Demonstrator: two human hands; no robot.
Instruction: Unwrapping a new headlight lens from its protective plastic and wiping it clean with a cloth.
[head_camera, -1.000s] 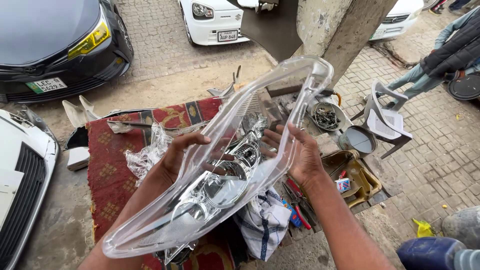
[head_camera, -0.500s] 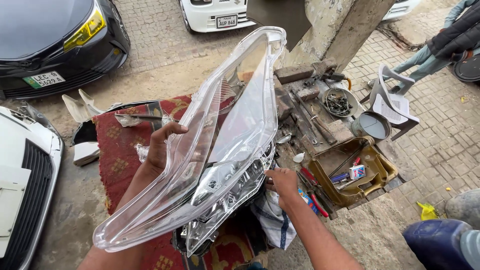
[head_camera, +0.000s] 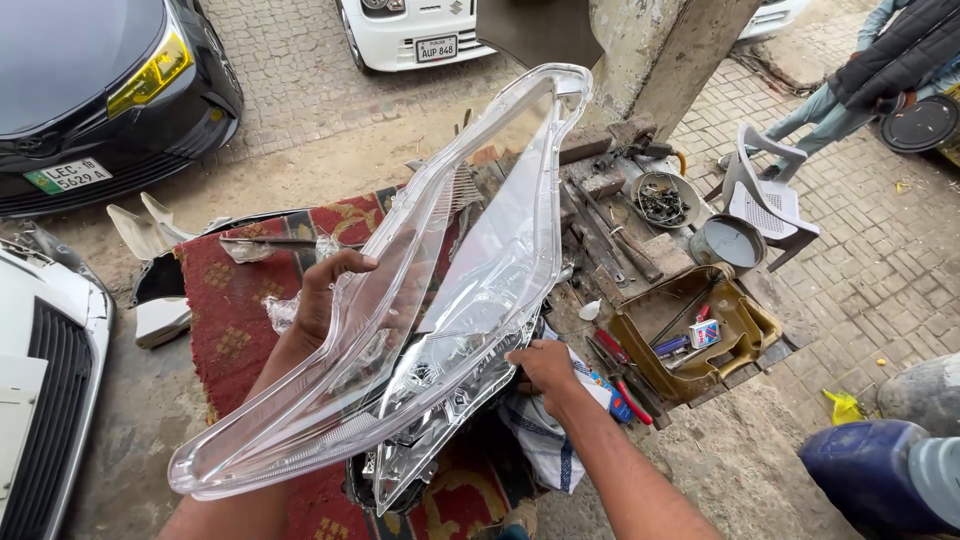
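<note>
Head view: the clear lens (head_camera: 400, 300) is off the headlamp (head_camera: 450, 390) and held up over it, tilted, its narrow tip pointing away from the person; judging from that, the separating looks done, and what is left is to part the two fully or set one down.

The left hand (head_camera: 330, 290) is under and behind the lens, fingers curled against its inner side and seen through the plastic, gripping it near the middle, forearm rising from below. The right hand (head_camera: 545, 365) is closed on the headlamp's edge, just right of the lens, arm coming in from the lower right.

Beyond the right hand lie a tray (head_camera: 700, 335) of tools and a bench (head_camera: 620, 230) with more tools. Under both hands is a red rug (head_camera: 230, 310).
</note>
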